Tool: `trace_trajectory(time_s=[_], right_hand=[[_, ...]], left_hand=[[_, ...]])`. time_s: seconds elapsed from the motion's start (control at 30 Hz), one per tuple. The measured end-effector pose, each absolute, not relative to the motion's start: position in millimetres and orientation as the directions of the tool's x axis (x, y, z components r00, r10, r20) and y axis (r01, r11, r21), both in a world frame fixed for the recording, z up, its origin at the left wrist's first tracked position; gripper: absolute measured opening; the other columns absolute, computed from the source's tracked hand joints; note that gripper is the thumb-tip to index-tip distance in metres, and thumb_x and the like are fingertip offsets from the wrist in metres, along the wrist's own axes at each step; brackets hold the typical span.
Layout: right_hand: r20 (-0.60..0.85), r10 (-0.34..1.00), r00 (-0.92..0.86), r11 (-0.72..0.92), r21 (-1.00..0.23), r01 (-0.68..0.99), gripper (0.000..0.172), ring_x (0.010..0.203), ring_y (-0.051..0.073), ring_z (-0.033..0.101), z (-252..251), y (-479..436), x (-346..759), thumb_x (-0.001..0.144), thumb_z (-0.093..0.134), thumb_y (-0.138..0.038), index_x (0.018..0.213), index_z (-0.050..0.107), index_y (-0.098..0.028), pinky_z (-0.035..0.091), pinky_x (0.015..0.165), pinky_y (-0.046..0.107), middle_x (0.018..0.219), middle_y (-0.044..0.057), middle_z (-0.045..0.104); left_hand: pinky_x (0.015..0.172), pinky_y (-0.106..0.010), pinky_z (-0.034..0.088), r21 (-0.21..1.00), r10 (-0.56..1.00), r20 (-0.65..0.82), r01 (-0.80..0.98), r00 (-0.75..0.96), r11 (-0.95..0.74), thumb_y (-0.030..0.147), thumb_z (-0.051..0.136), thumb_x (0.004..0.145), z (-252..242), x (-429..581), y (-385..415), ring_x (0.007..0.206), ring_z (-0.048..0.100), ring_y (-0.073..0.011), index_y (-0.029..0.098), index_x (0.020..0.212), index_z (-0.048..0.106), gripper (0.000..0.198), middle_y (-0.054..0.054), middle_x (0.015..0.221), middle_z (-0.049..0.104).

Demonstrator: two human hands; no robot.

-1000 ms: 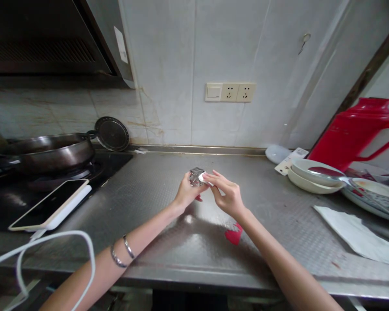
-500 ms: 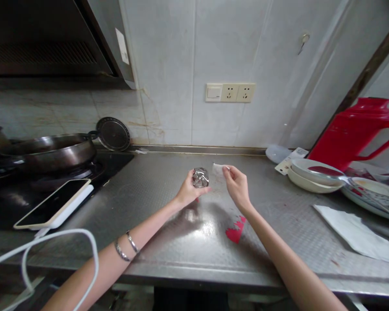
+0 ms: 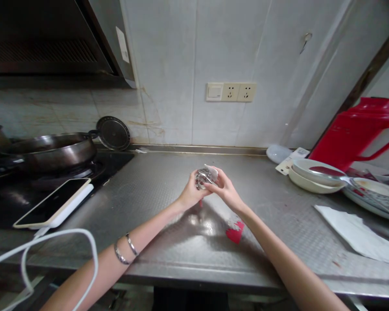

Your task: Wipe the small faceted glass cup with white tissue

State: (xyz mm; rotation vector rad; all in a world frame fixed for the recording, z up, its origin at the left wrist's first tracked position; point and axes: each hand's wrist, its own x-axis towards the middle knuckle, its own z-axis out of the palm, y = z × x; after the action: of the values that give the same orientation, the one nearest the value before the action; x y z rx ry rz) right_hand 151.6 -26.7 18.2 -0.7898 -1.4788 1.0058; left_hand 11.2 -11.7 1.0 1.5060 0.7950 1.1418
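My left hand (image 3: 190,193) is closed around a small, round, shiny silvery object (image 3: 201,178) above the steel counter. I cannot make out its exact kind. A white piece of tissue (image 3: 213,173) is pinched in my right hand (image 3: 226,188), whose fingers meet the right side of the silvery object. The two hands touch or nearly touch there. Below them, a ragged red scrap (image 3: 235,233) lies on the counter. A small red bit (image 3: 200,203) shows just under my left hand.
To the left are a pan (image 3: 55,151) on the stove and a phone (image 3: 53,203) with a white cable (image 3: 68,231). At the right stand stacked bowls (image 3: 314,183), a red thermos jug (image 3: 346,134) and a folded white paper towel (image 3: 353,231). Wall sockets (image 3: 239,92) are behind.
My right hand has moved left with the tissue and now touches the silvery object. My left hand stays nearly in place, still holding it.
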Motion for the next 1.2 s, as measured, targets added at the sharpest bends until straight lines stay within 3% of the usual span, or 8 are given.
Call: trace_trajectory(time_s=[0.13, 0.23, 0.37, 0.63, 0.73, 0.93, 1.1, 1.2], right_hand=[[0.389, 0.916, -0.097, 0.386, -0.921, -0.052, 0.057, 0.112, 0.022, 0.057, 14.7, -24.1, 150.5, 0.068, 0.073, -0.031, 0.119, 0.052, -0.024, 0.047, 0.096, 0.036, 0.119, 0.007, 0.06], [0.378, 0.924, -0.06, 0.375, -0.926, -0.052, 0.055, 0.108, 0.021, 0.058, 17.7, -24.2, 151.7, 0.066, 0.074, -0.032, 0.116, 0.054, -0.022, 0.048, 0.094, 0.035, 0.115, 0.006, 0.063], [0.245, 0.969, -0.023, 0.24, -0.962, -0.131, 0.048, 0.095, 0.022, 0.063, 22.6, -24.7, 154.9, 0.069, 0.073, -0.036, 0.112, 0.056, -0.021, 0.055, 0.078, 0.034, 0.107, 0.006, 0.065], [0.027, 0.995, -0.096, 0.007, -0.979, -0.201, 0.036, 0.072, 0.017, 0.063, 19.8, -22.2, 156.5, 0.072, 0.069, -0.047, 0.094, 0.063, -0.018, 0.057, 0.058, 0.029, 0.092, 0.006, 0.067], [0.039, 0.992, -0.12, 0.021, -0.988, -0.15, 0.039, 0.072, 0.016, 0.064, 22.8, -25.8, 154.1, 0.072, 0.069, -0.048, 0.096, 0.064, -0.017, 0.056, 0.057, 0.026, 0.093, 0.006, 0.067], [0.034, 0.995, -0.098, 0.013, -0.976, -0.216, 0.038, 0.064, 0.016, 0.062, 20.1, -22.4, 154.5, 0.076, 0.062, -0.054, 0.087, 0.064, -0.018, 0.054, 0.05, 0.026, 0.081, 0.005, 0.067], [0.122, 0.992, -0.031, 0.121, -0.992, -0.031, 0.034, 0.065, 0.017, 0.061, 12.4, -11.5, 163.2, 0.074, 0.061, -0.05, 0.084, 0.066, -0.018, 0.054, 0.053, 0.029, 0.078, 0.003, 0.067], [0.317, 0.943, 0.105, 0.3, -0.942, 0.15, 0.035, 0.065, 0.017, 0.058, 13.3, -7.0, 170.8, 0.075, 0.058, -0.051, 0.074, 0.067, -0.016, 0.052, 0.057, 0.028, 0.069, 0.002, 0.065]], left_hand=[[0.044, -0.02, 0.048, 0.968, 0.898, 0.247, -0.042, 0.365, -0.249, 0.036, 0.076, 0.068, -4.7, 10.0, -7.6, 0.067, 0.06, -0.0123, 0.025, 0.136, 0.019, 0.089, -0.013, 0.121, 0.056], [0.071, -0.036, 0.056, 0.938, 0.853, 0.296, 0.039, 0.43, -0.346, 0.035, 0.08, 0.063, -5.5, 6.7, -4.8, 0.09, 0.063, -0.0211, 0.028, 0.143, 0.002, 0.112, -0.014, 0.126, 0.054], [0.098, -0.05, 0.042, 0.812, 0.779, 0.415, 0.195, 0.47, -0.55, 0.037, 0.084, 0.055, -3.2, -0.7, -2.1, 0.118, 0.05, -0.0304, 0.027, 0.146, -0.006, 0.128, -0.017, 0.137, 0.042], [0.095, -0.052, 0.044, 0.645, 0.741, 0.471, 0.385, 0.479, -0.66, 0.045, 0.085, 0.049, -1.2, -10.6, 3.5, 0.117, 0.049, -0.0335, 0.031, 0.147, 0.003, 0.129, -0.016, 0.144, 0.024], [0.1, -0.049, 0.041, 0.62, 0.71, 0.506, 0.367, 0.489, -0.694, 0.046, 0.084, 0.051, -3.8, -9.7, 5.6, 0.127, 0.04, -0.0341, 0.028, 0.143, 0.018, 0.115, -0.014, 0.14, 0.029], [0.098, -0.044, 0.042, 0.65, 0.724, 0.563, 0.327, 0.399, -0.686, 0.043, 0.083, 0.055, -4.3, -6.8, 2.6, 0.114, 0.051, -0.0286, 0.023, 0.127, 0.036, 0.089, -0.011, 0.123, 0.048], [0.091, -0.04, 0.045, 0.753, 0.776, 0.512, 0.243, 0.368, -0.611, 0.038, 0.084, 0.055, -2.4, -3.6, -5.2, 0.102, 0.058, -0.0246, 0.025, 0.127, 0.034, 0.088, -0.007, 0.113, 0.058], [0.09, -0.037, 0.045, 0.774, 0.787, 0.482, 0.233, 0.385, -0.588, 0.035, 0.085, 0.054, -2.4, -0.6, -9.5, 0.1, 0.058, -0.0237, 0.024, 0.125, 0.036, 0.088, -0.007, 0.111, 0.059]])
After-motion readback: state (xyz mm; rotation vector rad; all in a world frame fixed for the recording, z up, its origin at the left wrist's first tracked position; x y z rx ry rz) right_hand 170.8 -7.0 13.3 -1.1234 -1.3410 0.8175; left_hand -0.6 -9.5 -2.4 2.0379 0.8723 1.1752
